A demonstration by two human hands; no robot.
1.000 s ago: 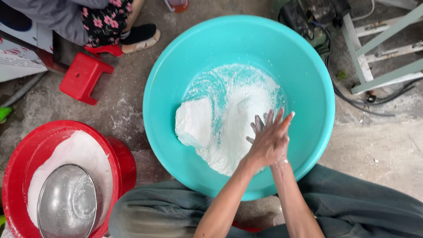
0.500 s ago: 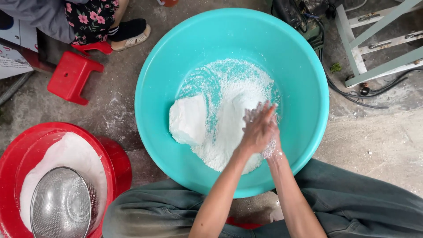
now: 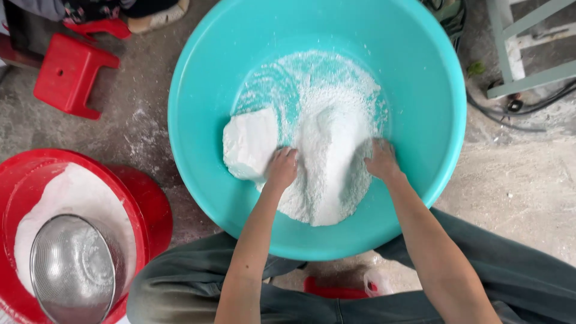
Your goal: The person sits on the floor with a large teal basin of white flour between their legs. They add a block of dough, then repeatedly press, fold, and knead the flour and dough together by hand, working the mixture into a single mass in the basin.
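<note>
Left hand [image 3: 281, 168] and right hand [image 3: 380, 159] press into white flour [image 3: 324, 150] in the teal basin [image 3: 198, 108], fingers curled, tips buried. Whether they grasp flour cannot be told. At 8 o'clock, a red tub [image 3: 150, 204] with a sieve [image 3: 72, 270] is cut off.

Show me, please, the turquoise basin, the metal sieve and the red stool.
turquoise basin [image 3: 198, 78], head view, bare inner wall at left.
metal sieve [image 3: 75, 267], head view, middle of mesh.
red stool [image 3: 69, 72], head view, seat top.

Both hands sit in the flour [image 3: 324, 144] inside the basin [image 3: 420, 72], left hand [image 3: 281, 168] beside right hand [image 3: 381, 159]. Far left of them, a sieve [image 3: 73, 269] lies in a tub [image 3: 36, 165].
</note>
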